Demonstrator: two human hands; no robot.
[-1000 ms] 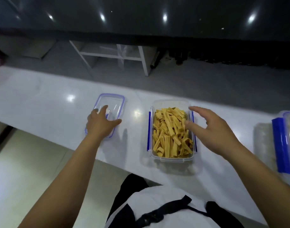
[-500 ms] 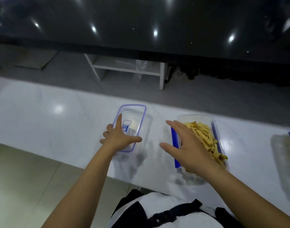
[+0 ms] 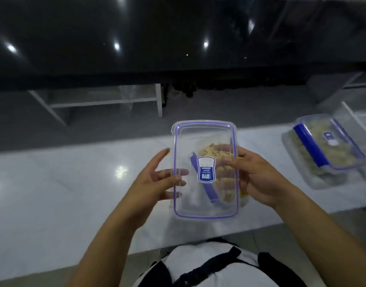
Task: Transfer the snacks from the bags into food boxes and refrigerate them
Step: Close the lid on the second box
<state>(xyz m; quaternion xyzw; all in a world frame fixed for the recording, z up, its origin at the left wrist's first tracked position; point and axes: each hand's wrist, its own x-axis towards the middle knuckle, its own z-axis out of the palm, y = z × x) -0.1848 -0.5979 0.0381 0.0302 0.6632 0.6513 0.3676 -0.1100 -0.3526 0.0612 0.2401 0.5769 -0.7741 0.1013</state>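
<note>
A clear lid point(image 3: 205, 204) with a blue rim and a blue label is lifted off the white counter point(image 3: 74, 183) and faces me. My left hand point(image 3: 149, 183) holds its left edge, fingers showing through from behind. My right hand point(image 3: 258, 179) pinches the right edge, thumb in front and fingers behind. The open food box of yellow snack strips point(image 3: 243, 196) sits on the counter just behind the lid and is mostly seen through it.
A second food box point(image 3: 327, 150), closed with a blue-clipped lid and filled with pale snacks, lies at the right of the counter. Beyond the counter are a grey floor, a white frame point(image 3: 107, 102) and a dark glossy wall.
The lid has come up off the counter from the left and now sits in front of the snack box. My right hand has left the box and taken the lid's right edge.
</note>
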